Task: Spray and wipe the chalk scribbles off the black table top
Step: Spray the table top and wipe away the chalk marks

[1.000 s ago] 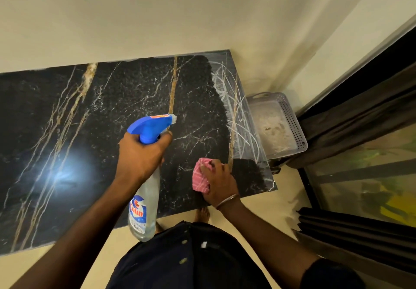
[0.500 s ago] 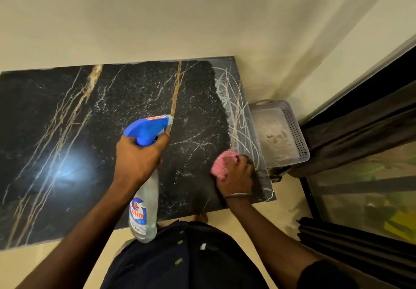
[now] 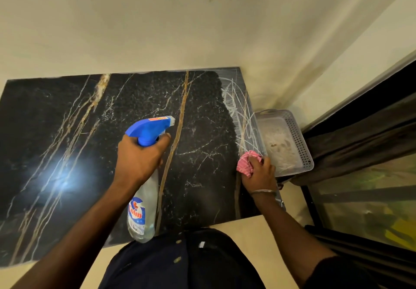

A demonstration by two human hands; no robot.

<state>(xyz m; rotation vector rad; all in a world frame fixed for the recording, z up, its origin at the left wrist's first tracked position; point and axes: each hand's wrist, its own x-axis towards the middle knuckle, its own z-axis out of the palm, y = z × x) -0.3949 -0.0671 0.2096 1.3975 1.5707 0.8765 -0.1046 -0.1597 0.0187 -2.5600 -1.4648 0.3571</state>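
1. We see the table top (image 3: 202,120) as polished black stone with gold and white veins, glossy enough to throw back a bright glare.
2. The chalk scribbles (image 3: 244,117) look dull and powdery white.
3. The spray bottle (image 3: 144,201) has a clear plastic body and a smooth blue plastic head.
4. The cloth (image 3: 245,162) is pink checked woven fabric, matt.
5. The basket (image 3: 299,140) is pale grey perforated plastic.
6. The bangle (image 3: 263,191) is thin shiny metal.
7. The wall (image 3: 157,29) is matt cream paint.

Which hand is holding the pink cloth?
The right hand, gripping the pink cloth beside the chalk scribbles at the right end of the table; the left hand holds the spray bottle instead.
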